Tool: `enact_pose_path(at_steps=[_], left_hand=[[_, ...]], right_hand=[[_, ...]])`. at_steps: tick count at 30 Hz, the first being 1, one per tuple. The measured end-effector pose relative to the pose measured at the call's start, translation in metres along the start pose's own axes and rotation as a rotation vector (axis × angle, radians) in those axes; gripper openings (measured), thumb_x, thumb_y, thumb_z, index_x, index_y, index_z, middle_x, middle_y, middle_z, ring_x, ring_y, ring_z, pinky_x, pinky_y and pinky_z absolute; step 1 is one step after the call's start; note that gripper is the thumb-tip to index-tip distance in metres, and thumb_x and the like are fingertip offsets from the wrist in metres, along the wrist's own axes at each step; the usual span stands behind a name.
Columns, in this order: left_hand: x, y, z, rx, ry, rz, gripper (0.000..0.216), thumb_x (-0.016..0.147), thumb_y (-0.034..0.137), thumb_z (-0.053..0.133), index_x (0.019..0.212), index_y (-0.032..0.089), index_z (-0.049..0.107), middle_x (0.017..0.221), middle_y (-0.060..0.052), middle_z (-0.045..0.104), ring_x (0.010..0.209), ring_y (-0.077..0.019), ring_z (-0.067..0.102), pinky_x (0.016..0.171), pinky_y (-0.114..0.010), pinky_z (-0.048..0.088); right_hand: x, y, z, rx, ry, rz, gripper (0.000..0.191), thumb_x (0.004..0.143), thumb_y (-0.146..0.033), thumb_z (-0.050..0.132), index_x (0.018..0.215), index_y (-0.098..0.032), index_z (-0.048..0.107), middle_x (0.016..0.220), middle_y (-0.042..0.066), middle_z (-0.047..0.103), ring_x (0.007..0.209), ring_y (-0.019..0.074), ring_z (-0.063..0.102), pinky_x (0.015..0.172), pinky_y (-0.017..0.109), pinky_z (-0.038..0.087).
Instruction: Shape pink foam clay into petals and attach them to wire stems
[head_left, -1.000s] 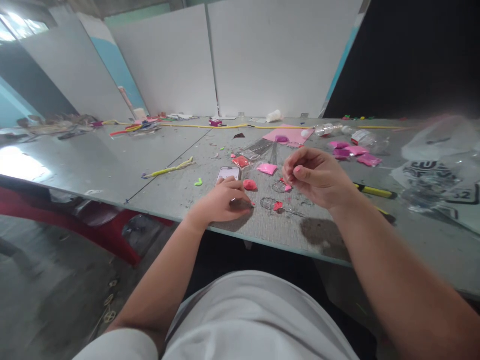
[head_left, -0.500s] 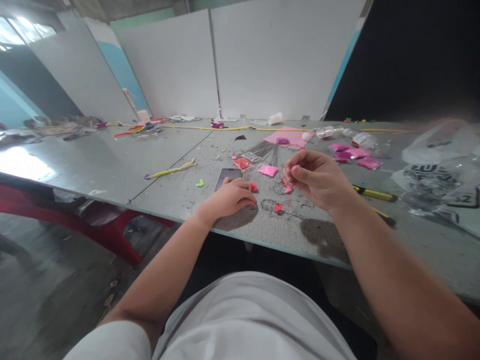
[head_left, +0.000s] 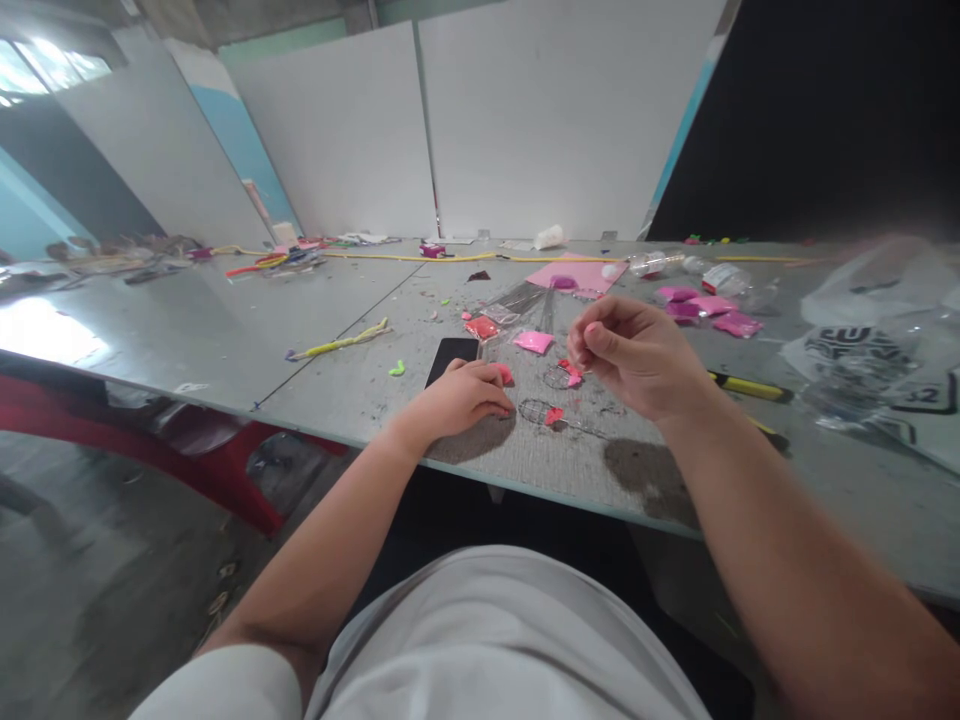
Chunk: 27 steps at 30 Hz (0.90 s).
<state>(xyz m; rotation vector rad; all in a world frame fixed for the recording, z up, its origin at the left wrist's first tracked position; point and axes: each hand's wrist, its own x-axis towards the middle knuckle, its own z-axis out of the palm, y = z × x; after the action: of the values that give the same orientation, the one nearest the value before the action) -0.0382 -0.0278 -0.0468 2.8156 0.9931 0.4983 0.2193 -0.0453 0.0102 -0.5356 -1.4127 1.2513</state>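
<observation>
My left hand rests at the table's front edge, partly over a phone with a dark screen. Its fingers are curled together, and a lump of coral-pink clay shows just beyond the knuckles; whether they grip anything is hidden. Raised above the table, my right hand has thumb and fingertips pinched together, and whatever may be between them is too small to name. Between the hands lie two wire-outlined shapes: the nearer wire loop carries a piece of red clay, the farther one red and pink bits.
Beyond the hands are a pink clay packet, a red packet and pink paper. A yellow-black cutter and plastic bag lie right. Yellow twisted strands and green clay lie left.
The phone's screen has gone from lit to dark. Both hands keep nearly the same place and pose; the view has shifted slightly.
</observation>
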Motion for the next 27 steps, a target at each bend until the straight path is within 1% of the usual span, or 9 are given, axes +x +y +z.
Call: enact_pose_path(at_steps=[3,6,9,11,14,17,19,23,27], left_hand=[[-0.001,0.0,-0.001,-0.024,-0.001,-0.005,0.03,0.106,0.03,0.052,0.101,0.027,0.081,0.113,-0.003,0.072,0.118,-0.0217,0.064,0.104,-0.038,0.034],[-0.003,-0.001,-0.005,-0.126,0.072,0.048,0.028,0.105,0.03,0.054,0.1,0.023,0.081,0.11,-0.007,0.071,0.113,-0.0216,0.065,0.102,-0.037,0.041],[0.002,-0.001,-0.014,-0.347,0.237,0.116,0.024,0.102,0.034,0.06,0.102,0.021,0.081,0.103,-0.009,0.068,0.098,-0.0193,0.064,0.089,-0.034,0.05],[0.013,0.002,-0.02,-0.51,0.373,0.133,0.021,0.098,0.037,0.068,0.099,0.021,0.081,0.098,-0.008,0.065,0.088,-0.0171,0.062,0.081,-0.032,0.052],[0.036,0.012,-0.028,-0.771,0.506,0.173,0.019,0.09,0.04,0.079,0.096,0.022,0.082,0.099,-0.007,0.063,0.089,-0.0158,0.062,0.076,-0.03,0.053],[0.056,0.026,-0.028,-1.022,0.554,0.229,0.016,0.085,0.037,0.084,0.091,0.022,0.081,0.098,-0.006,0.067,0.091,-0.0159,0.065,0.079,-0.03,0.055],[0.062,0.033,-0.025,-1.124,0.567,0.246,0.012,0.085,0.033,0.085,0.09,0.023,0.081,0.097,-0.006,0.071,0.091,-0.0154,0.067,0.078,-0.029,0.056],[0.057,0.036,-0.014,-1.209,0.548,0.236,0.011,0.086,0.029,0.084,0.095,0.024,0.083,0.089,-0.004,0.075,0.075,-0.0112,0.067,0.065,-0.024,0.055],[0.048,0.033,-0.01,-1.235,0.532,0.145,0.018,0.083,0.036,0.086,0.093,0.021,0.082,0.083,-0.004,0.074,0.067,-0.0099,0.064,0.053,-0.02,0.05]], right_hand=[[0.0,0.0,-0.001,-0.013,-0.005,0.002,0.035,0.066,-0.045,0.099,0.078,-0.023,0.075,0.065,-0.002,0.066,0.058,0.0109,0.058,0.051,0.026,0.043],[0.001,0.0,-0.002,-0.045,0.0,-0.033,0.035,0.067,-0.046,0.098,0.078,-0.023,0.074,0.065,-0.002,0.067,0.057,0.0112,0.059,0.05,0.026,0.044],[0.001,-0.001,-0.003,-0.123,0.037,-0.113,0.035,0.069,-0.049,0.096,0.078,-0.024,0.072,0.064,-0.003,0.066,0.056,0.0119,0.059,0.049,0.027,0.046],[0.0,-0.002,-0.004,-0.189,0.078,-0.179,0.035,0.07,-0.049,0.096,0.079,-0.025,0.073,0.064,-0.003,0.065,0.056,0.012,0.059,0.05,0.028,0.048],[-0.003,-0.005,-0.003,-0.265,0.125,-0.254,0.029,0.072,-0.043,0.095,0.08,-0.025,0.074,0.065,-0.003,0.066,0.055,0.0118,0.059,0.049,0.028,0.05],[-0.007,-0.01,0.002,-0.313,0.153,-0.308,0.024,0.073,-0.035,0.096,0.08,-0.024,0.075,0.065,-0.003,0.067,0.054,0.0112,0.059,0.046,0.026,0.05],[-0.011,-0.012,0.006,-0.357,0.169,-0.357,0.023,0.072,-0.031,0.096,0.08,-0.025,0.076,0.067,-0.003,0.069,0.055,0.011,0.061,0.046,0.025,0.051],[-0.017,-0.011,0.013,-0.436,0.14,-0.461,0.021,0.076,-0.027,0.094,0.087,-0.026,0.077,0.078,-0.001,0.074,0.066,0.0144,0.068,0.057,0.028,0.058],[-0.02,-0.007,0.016,-0.506,0.087,-0.489,0.014,0.083,-0.025,0.088,0.091,-0.028,0.077,0.089,0.001,0.078,0.077,0.0181,0.072,0.065,0.033,0.061]])
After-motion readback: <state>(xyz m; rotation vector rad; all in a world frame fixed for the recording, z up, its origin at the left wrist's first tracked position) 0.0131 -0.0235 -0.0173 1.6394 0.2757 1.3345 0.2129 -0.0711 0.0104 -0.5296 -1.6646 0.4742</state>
